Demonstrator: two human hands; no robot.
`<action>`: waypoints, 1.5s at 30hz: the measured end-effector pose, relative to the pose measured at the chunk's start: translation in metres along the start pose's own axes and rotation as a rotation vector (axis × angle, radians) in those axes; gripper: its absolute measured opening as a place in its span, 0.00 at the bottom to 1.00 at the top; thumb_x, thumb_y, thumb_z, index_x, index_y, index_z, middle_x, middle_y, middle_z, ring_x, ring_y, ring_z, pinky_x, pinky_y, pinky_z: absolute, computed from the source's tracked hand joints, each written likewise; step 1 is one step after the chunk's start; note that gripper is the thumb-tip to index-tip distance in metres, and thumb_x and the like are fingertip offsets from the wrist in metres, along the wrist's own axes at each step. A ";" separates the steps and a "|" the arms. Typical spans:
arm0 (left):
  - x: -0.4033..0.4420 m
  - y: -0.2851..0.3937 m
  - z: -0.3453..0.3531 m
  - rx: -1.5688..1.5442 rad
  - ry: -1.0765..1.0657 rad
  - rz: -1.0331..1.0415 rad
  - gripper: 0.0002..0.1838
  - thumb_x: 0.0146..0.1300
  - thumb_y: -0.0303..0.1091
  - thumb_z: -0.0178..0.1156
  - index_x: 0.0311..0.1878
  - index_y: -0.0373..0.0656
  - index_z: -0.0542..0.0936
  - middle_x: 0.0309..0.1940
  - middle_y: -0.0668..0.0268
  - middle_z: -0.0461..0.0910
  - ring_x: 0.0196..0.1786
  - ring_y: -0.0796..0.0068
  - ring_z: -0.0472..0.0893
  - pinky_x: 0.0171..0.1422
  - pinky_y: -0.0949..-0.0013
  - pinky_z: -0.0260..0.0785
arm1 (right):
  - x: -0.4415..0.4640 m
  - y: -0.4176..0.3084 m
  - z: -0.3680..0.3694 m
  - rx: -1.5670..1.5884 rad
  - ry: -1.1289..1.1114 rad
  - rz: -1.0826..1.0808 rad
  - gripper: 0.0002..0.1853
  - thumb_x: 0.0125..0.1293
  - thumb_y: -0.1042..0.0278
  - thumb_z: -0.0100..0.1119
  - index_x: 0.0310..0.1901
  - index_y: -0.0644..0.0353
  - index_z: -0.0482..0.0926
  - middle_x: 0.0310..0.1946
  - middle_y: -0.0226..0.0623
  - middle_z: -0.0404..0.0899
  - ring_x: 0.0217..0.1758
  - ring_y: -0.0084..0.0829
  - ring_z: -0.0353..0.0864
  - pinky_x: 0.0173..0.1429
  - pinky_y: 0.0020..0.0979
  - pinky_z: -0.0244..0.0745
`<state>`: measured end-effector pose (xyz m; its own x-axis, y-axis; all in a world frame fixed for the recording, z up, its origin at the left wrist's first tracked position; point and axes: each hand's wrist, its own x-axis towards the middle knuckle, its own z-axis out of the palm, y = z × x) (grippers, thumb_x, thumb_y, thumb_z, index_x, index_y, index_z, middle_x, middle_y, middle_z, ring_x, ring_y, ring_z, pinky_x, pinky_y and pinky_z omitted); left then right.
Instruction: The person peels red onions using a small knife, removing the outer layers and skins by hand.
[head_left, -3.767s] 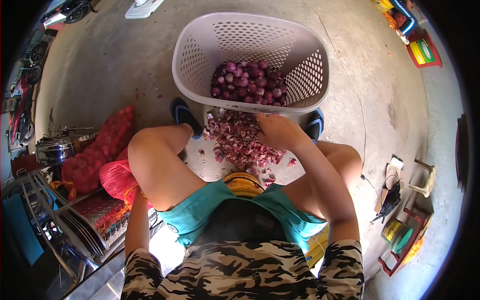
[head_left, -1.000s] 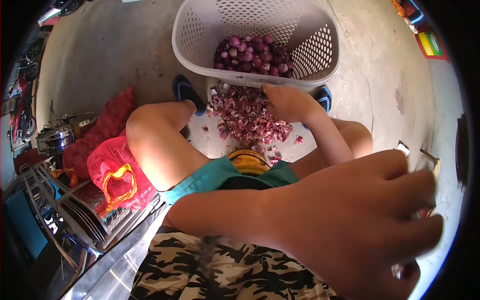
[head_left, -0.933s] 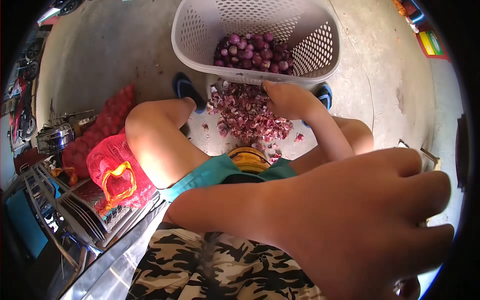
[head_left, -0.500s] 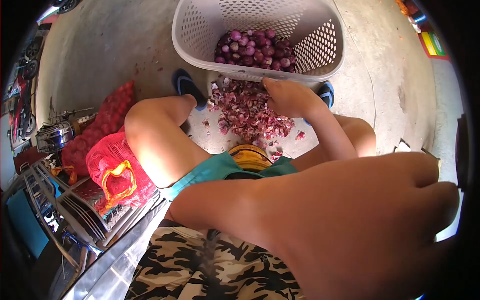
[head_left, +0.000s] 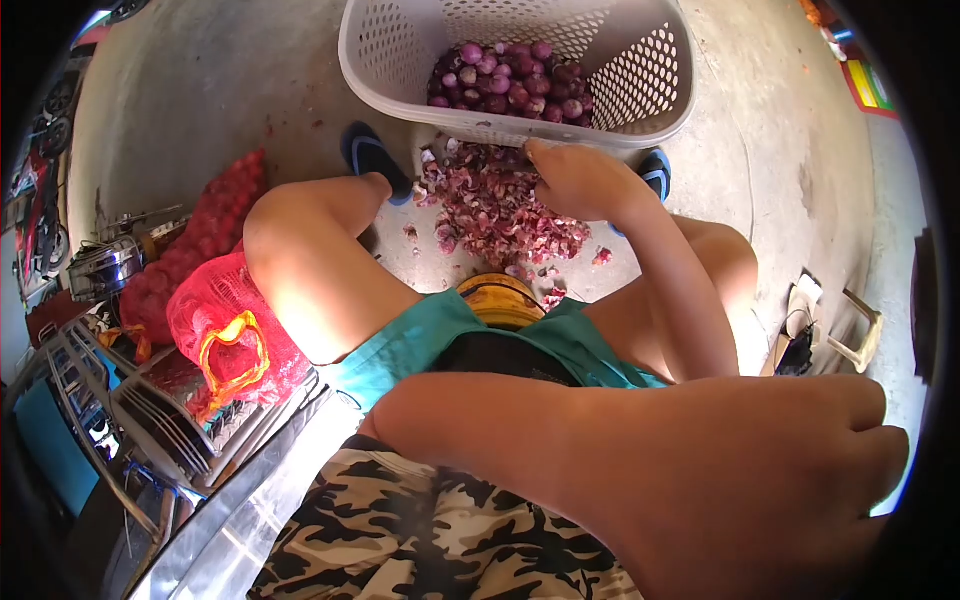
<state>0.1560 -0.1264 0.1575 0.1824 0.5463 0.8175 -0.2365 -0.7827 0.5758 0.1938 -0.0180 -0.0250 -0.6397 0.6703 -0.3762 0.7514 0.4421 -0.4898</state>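
My right hand (head_left: 585, 182) is closed, fingers curled in, just below the front rim of a grey perforated plastic basket (head_left: 470, 128). Whatever it may hold is hidden. Beneath it, a heap of dry reddish-purple onion skins (head_left: 490, 205) covers the floor between my feet. Small peeled-looking red onions (head_left: 510, 85) lie inside the basket. My left hand (head_left: 770, 450) is large and close to the camera, reaching across my body over the right elbow area. Its fingers bend down at the right edge, and their tips are out of sight.
A red mesh sack (head_left: 205, 300) with an orange-edged mouth stands at my left, beside a fuller red mesh sack (head_left: 215, 215). Metal racks (head_left: 165, 420) and a shiny pot (head_left: 105, 268) are further left. A yellow round thing (head_left: 500, 300) sits between my legs.
My left hand has dropped lower in view, uncovering more of my shorts and a cream frame at the right. My right hand stays by the basket with its fingers still curled.
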 end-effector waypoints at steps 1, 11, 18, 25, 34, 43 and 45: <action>-0.001 0.000 -0.001 0.003 -0.001 -0.006 0.12 0.48 0.37 0.62 0.33 0.43 0.74 0.29 0.63 0.71 0.30 0.67 0.74 0.32 0.67 0.68 | 0.000 -0.001 0.001 0.001 0.008 -0.003 0.18 0.57 0.70 0.48 0.48 0.71 0.67 0.33 0.57 0.79 0.39 0.56 0.79 0.46 0.50 0.72; 0.000 0.004 -0.005 -0.024 -0.016 -0.022 0.12 0.49 0.38 0.61 0.33 0.40 0.74 0.28 0.61 0.71 0.29 0.66 0.73 0.32 0.66 0.68 | 0.003 0.002 0.003 0.006 0.002 -0.022 0.21 0.57 0.69 0.47 0.52 0.71 0.66 0.34 0.57 0.79 0.40 0.55 0.79 0.47 0.49 0.72; 0.001 0.004 -0.005 -0.038 -0.025 -0.036 0.13 0.50 0.38 0.60 0.33 0.38 0.74 0.26 0.60 0.71 0.28 0.66 0.73 0.32 0.65 0.68 | 0.003 -0.005 -0.001 -0.008 -0.054 0.014 0.20 0.58 0.69 0.47 0.51 0.70 0.66 0.33 0.57 0.79 0.40 0.55 0.79 0.46 0.50 0.71; 0.003 0.003 -0.005 -0.054 -0.046 -0.056 0.14 0.51 0.39 0.59 0.32 0.36 0.74 0.25 0.59 0.71 0.27 0.65 0.72 0.33 0.65 0.67 | 0.003 -0.005 -0.002 -0.010 -0.065 0.039 0.20 0.58 0.69 0.48 0.51 0.69 0.66 0.34 0.56 0.79 0.40 0.54 0.79 0.46 0.50 0.71; 0.004 -0.005 -0.030 -0.100 -0.288 -0.113 0.15 0.52 0.40 0.58 0.32 0.34 0.74 0.24 0.58 0.70 0.26 0.64 0.72 0.33 0.64 0.67 | 0.006 0.000 0.003 -0.019 -0.039 0.017 0.22 0.58 0.69 0.48 0.54 0.69 0.66 0.36 0.57 0.80 0.41 0.55 0.79 0.47 0.50 0.72; -0.076 -0.089 -0.129 -0.564 -0.398 -1.330 0.34 0.43 0.23 0.75 0.47 0.44 0.61 0.42 0.65 0.73 0.46 0.76 0.80 0.46 0.72 0.77 | -0.001 0.025 0.003 0.168 0.129 -0.169 0.24 0.55 0.73 0.55 0.55 0.67 0.65 0.38 0.54 0.80 0.45 0.52 0.79 0.49 0.44 0.74; -0.107 -0.102 -0.156 -0.569 -0.139 -1.333 0.31 0.40 0.21 0.75 0.44 0.45 0.65 0.50 0.65 0.70 0.55 0.69 0.76 0.52 0.68 0.74 | -0.001 0.021 -0.002 0.149 0.159 -0.132 0.23 0.57 0.72 0.55 0.55 0.66 0.65 0.37 0.54 0.79 0.45 0.52 0.79 0.48 0.44 0.73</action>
<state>0.0118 -0.0583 0.0130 0.6457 0.6996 -0.3059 -0.1539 0.5116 0.8453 0.2104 -0.0079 -0.0330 -0.6884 0.7029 -0.1790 0.6236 0.4474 -0.6411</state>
